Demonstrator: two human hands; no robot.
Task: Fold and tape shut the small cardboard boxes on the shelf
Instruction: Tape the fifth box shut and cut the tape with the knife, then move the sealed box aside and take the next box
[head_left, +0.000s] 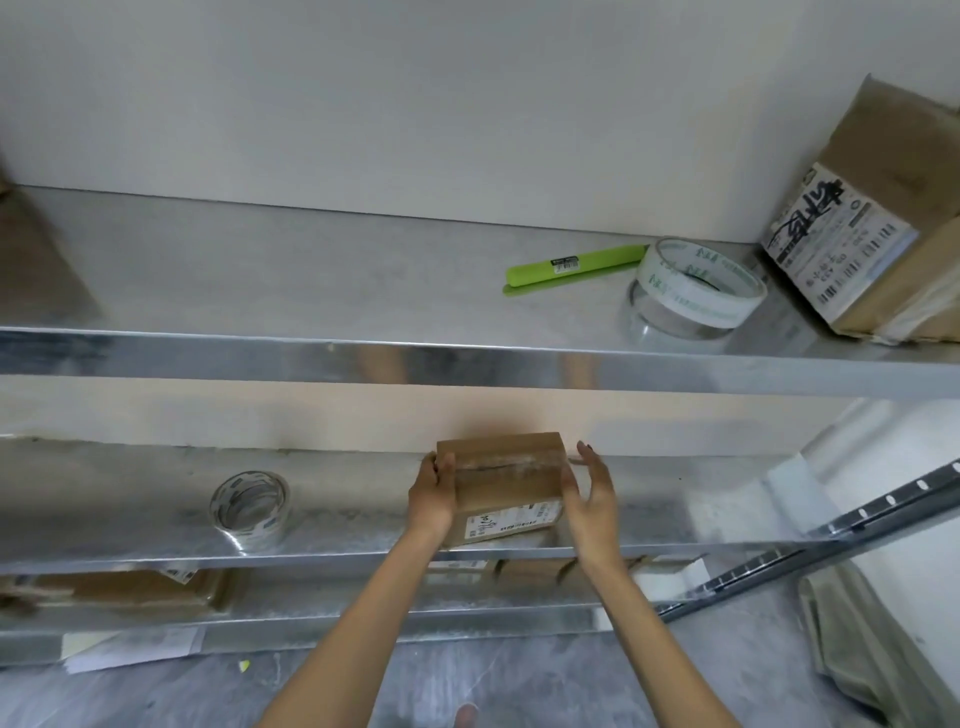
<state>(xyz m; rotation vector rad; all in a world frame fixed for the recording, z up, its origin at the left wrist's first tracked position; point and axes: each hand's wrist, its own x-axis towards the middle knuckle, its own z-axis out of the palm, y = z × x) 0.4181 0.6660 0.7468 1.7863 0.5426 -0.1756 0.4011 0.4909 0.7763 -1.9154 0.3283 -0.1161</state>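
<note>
Tape roll (250, 510): on the same shelf (130, 499) as the small cardboard box (506, 480), well to its left. Left hand (432, 496): grips the box's left end, thumb on top. Box: taped seam up. Right hand (592, 501): fingers straight, at the box's right end; contact unclear. Green cutter (574, 267): one shelf above the box.

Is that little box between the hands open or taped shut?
Taped shut: the box has flat flaps with clear tape over the seam.
</note>
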